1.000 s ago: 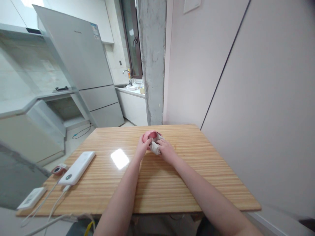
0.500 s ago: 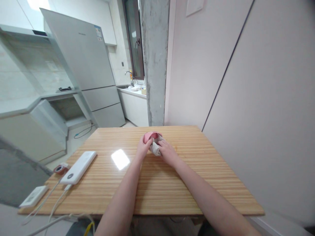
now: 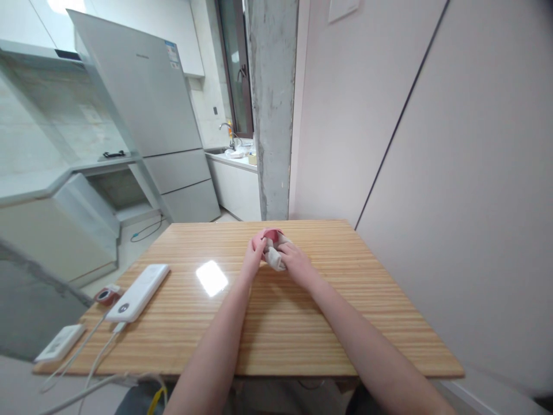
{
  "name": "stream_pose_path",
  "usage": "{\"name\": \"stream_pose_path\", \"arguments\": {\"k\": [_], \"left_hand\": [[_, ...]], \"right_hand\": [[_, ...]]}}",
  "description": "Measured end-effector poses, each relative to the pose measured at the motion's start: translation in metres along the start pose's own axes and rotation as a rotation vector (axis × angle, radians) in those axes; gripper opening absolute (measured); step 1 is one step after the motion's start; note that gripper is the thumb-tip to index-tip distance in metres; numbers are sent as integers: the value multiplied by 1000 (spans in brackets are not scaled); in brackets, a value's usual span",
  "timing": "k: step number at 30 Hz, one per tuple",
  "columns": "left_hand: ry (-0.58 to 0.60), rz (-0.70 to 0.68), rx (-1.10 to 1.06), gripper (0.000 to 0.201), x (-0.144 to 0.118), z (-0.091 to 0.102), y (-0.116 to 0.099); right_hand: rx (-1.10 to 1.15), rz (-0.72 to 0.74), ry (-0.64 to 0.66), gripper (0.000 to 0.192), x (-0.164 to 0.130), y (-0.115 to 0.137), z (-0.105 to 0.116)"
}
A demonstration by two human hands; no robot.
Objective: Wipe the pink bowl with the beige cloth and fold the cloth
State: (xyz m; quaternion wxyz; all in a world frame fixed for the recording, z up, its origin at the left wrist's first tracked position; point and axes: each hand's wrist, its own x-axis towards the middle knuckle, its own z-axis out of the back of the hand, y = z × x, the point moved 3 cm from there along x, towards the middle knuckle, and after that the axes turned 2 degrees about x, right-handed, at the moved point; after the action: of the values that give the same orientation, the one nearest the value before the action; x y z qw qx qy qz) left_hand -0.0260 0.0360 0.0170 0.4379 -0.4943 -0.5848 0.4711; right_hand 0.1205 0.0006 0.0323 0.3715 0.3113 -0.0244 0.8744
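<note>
Kitchen-side room: wooden desk [image 3: 268, 323] set against a pale wall on the right, concrete pillar [image 3: 273, 109] beyond the far edge, refrigerator [image 3: 147, 109] far left.

Near left corner: small white device [image 3: 59, 343], cables [image 3: 93, 360] trailing off the near edge. Slightly farther along the left edge: white power bank [image 3: 138, 292], with a small red-and-white round item [image 3: 106, 295] just beside it at the edge.

Both forearms extended from the near edge toward the far middle of the desk. Left hand [image 3: 253, 259] curled closed on the pink part of a small bundle [image 3: 272, 245] of pink and whitish-grey fabric, apparently socks; exact item not certain. Right hand [image 3: 295, 261] closed over the pale part, fingers bent, pressing it down. Bundle resting on the desk near the far edge, between the two hands, mostly covered.

Judged best handled by keeping the bundle pinned on the surface, holding the pink opening taut with the left and working the pale fabric in evenly with the right, without lifting.
</note>
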Motion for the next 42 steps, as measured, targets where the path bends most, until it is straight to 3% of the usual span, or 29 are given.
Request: {"name": "stream_pose_path", "arguments": {"k": [3,6,9,11,14,19,23,26,29,32,35,39,42], "left_hand": [[30,56,-14,63,-2,-2,-1],[42,17,-109,74,-9,-12,3],[-41,-50,-32,62,-12,-15,5],[-90,-73,34,51,-10,-10,2],[-67,-97,93,52,-4,4,-9],[88,13,121,70,0,12,-11],[94,119,-36,91,-9,-7,3],[37,69,-99,81,-12,-19,9],[-49,70,-86,66,-7,-14,10],[-55,27,-24,53,1,-3,4],[-35,39,-22,53,1,-2,1],[17,103,-170,64,-11,-19,10],[-21,43,-203,52,-14,-23,10]], "right_hand": [[-17,-19,-23,15,2,4,3],[26,-135,-107,19,-1,11,-2],[69,-196,-140,28,-4,15,-12],[71,-152,-112,32,-4,15,-14],[42,-34,-64,24,-2,9,-10],[46,67,5,20,-2,0,0],[135,-86,-106,26,-5,3,-2],[208,-175,-176,34,-6,6,-3],[195,-102,-66,36,-3,5,-1],[123,-13,12,26,0,0,5],[88,12,-17,19,-1,-2,5],[89,-104,-109,18,-5,2,-6],[155,-130,-137,26,-5,8,-13]]}}
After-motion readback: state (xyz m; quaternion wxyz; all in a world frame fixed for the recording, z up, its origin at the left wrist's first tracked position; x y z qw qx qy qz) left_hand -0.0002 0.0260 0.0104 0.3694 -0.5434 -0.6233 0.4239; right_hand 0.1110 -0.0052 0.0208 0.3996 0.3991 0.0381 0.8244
